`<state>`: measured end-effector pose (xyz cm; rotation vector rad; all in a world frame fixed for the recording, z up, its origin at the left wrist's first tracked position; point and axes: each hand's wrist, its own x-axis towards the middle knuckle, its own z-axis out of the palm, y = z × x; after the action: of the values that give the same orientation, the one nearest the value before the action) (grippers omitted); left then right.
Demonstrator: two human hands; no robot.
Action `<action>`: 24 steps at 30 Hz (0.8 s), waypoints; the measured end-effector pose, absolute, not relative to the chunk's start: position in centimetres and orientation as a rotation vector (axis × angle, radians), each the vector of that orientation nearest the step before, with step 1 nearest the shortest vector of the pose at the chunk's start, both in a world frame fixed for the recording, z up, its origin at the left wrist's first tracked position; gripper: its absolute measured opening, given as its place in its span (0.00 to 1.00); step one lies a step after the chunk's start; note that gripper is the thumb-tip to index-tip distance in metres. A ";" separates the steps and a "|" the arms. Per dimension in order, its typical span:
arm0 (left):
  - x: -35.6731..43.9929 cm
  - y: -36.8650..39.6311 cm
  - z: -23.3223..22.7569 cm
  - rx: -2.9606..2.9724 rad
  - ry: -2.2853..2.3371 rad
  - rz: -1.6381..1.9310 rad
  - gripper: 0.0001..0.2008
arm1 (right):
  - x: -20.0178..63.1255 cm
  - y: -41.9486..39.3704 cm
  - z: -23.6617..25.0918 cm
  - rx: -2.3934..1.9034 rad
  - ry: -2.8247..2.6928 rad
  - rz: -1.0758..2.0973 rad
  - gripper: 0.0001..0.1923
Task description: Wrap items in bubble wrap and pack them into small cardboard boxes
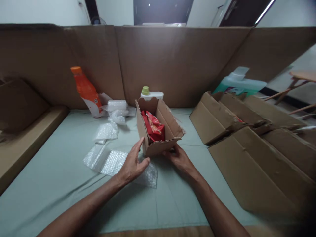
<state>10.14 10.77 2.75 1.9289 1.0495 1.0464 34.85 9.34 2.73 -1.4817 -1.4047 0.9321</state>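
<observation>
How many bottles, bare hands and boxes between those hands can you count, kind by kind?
Bottles: 3 (orange-and-white bottle, white bottle with a green cap, bottle of green liquid)
Hands: 2 (left hand, right hand)
Open cardboard box between the hands: 1
Total: 6

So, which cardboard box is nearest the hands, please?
The open brown cardboard box holding a red packet, between left hand and right hand; the brown cardboard boxes at right stand farther away.
</observation>
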 end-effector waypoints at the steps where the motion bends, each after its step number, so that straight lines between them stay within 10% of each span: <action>1: 8.6 10.6 3.1 2.005 1.107 1.060 0.29 | 34.9 8.5 2.5 -1.551 -1.406 0.895 0.25; 4: 3.0 10.2 3.5 2.206 1.466 1.117 0.17 | 34.1 5.1 1.5 -1.744 -1.456 0.824 0.23; 10: -2.9 9.9 1.8 2.146 2.171 0.479 0.25 | 27.6 3.5 0.7 -1.860 -1.821 0.554 0.25; 16: -4.1 6.9 2.8 2.320 1.991 0.117 0.26 | 29.7 2.6 0.5 -1.941 -1.906 0.502 0.20; 24: 4.2 9.9 4.9 2.258 1.319 0.759 0.38 | 34.5 8.4 3.7 -1.772 -1.579 0.580 0.35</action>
<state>4.19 9.87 4.92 2.2579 1.3186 0.7590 34.52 8.44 3.72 -1.7723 -1.5787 0.5798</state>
